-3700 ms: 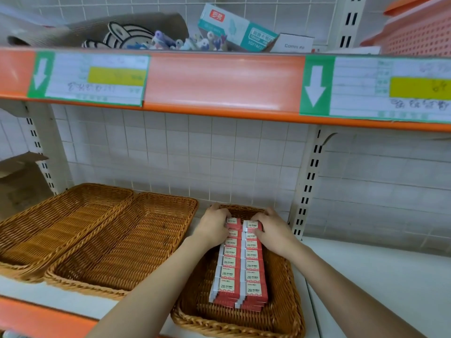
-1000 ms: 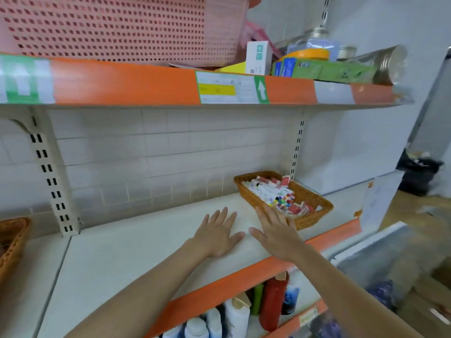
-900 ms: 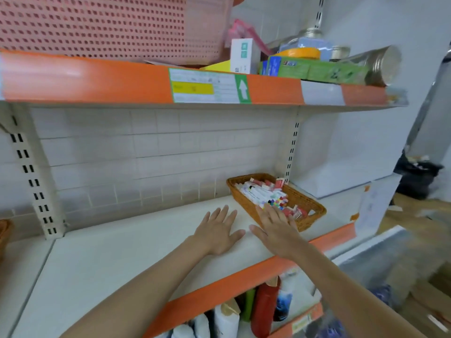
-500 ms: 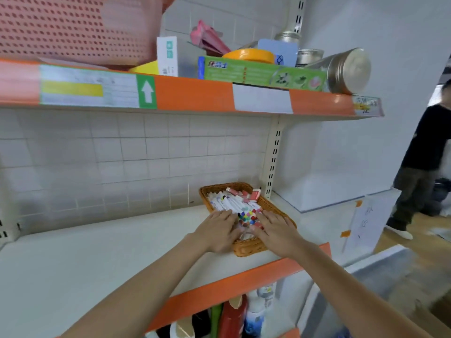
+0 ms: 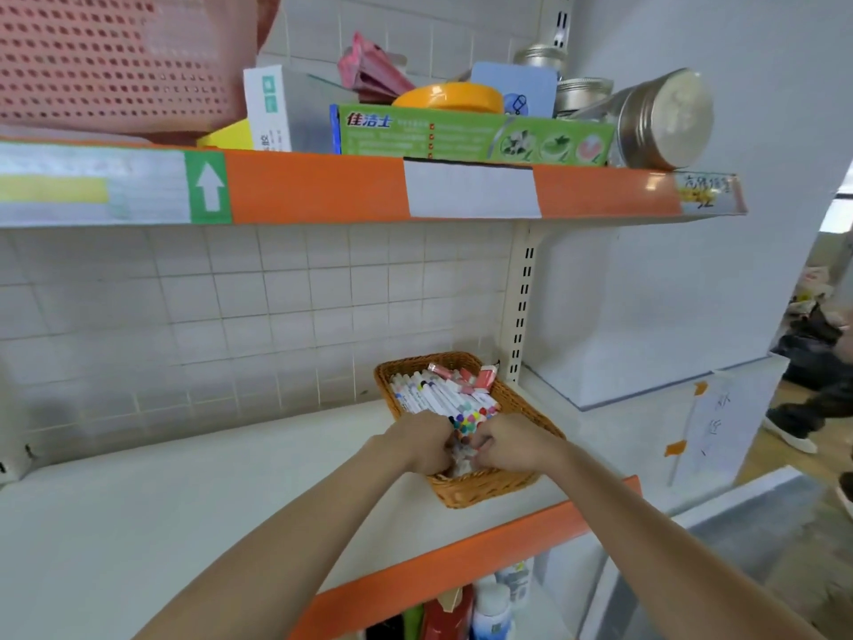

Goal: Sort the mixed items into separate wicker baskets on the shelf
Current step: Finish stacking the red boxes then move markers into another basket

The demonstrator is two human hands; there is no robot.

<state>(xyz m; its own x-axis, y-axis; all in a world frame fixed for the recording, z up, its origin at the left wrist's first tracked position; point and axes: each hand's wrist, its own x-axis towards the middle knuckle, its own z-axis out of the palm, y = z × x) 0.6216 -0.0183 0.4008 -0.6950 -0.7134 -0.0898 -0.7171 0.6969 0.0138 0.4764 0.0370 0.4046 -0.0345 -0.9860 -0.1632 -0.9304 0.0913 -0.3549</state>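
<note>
A small wicker basket (image 5: 480,491) stands at the right end of the white shelf (image 5: 184,524). It holds several white markers (image 5: 434,394) with coloured caps, and a few small red and pink boxes (image 5: 466,375) at its far end. My left hand (image 5: 417,445) and my right hand (image 5: 512,443) are side by side in the near end of the basket. Their fingers curl down into the markers' capped ends. What lies under the fingers is hidden.
An orange-edged upper shelf carries a pink plastic basket (image 5: 115,57), a green box (image 5: 471,136) and a metal tin (image 5: 664,120). A slotted upright (image 5: 521,307) stands just behind the wicker basket. Bottles (image 5: 489,612) sit on the shelf below. A person's legs (image 5: 817,385) show at far right.
The view swung right from the basket of red boxes to this one. Both hands slid along the bare shelf, reached the marker basket and curled from flat into its contents.
</note>
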